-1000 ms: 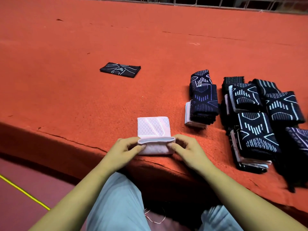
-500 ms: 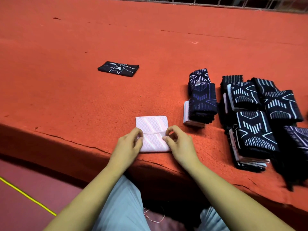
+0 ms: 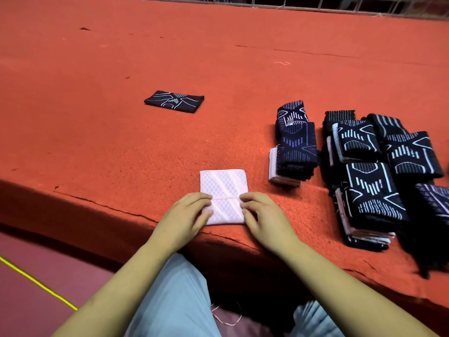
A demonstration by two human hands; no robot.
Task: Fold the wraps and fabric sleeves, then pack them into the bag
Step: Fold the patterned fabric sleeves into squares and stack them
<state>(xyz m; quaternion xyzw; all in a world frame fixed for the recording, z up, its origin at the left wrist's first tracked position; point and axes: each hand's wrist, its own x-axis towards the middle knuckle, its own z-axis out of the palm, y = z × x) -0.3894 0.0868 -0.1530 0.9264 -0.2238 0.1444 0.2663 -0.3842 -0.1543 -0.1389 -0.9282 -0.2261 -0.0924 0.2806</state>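
Step in hand: You are folding one pale pink sleeve (image 3: 223, 190); judged from the seam line across it, the near flap has been laid over and is being pressed flat.
Sleeve position: It lies flat on the red bench (image 3: 121, 142), close to the near edge, directly in front of you.
Left hand: Your left hand (image 3: 192, 212) rests palm down on the near left part of the sleeve, fingers flattened on the cloth, not clamped around it.
Right hand: Your right hand (image 3: 260, 212) rests likewise on the near right part, fingertips at the fold line. The hands are apart, with a strip of pink fabric showing between them.
Finished work: A small stack of dark folded sleeves (image 3: 295, 147) stands just right of the pink one; a larger heap of dark patterned pieces (image 3: 379, 181) lies farther right, well apart from your hands.
Stray item: One dark folded piece (image 3: 174, 101) lies alone toward the far left of the bench.
Bag: No bag is in view; its location cannot be told.
Progress: Folding appears well advanced; packing is not yet begun.
Next move: Release pressure only once the crease holds. Then grip the sleeve by both folded edges so the layers stay together, and set it squarely on the nearest stack.
Caution: The sleeve sits near the bench edge; a sideways drag could pull it off or open the fold.
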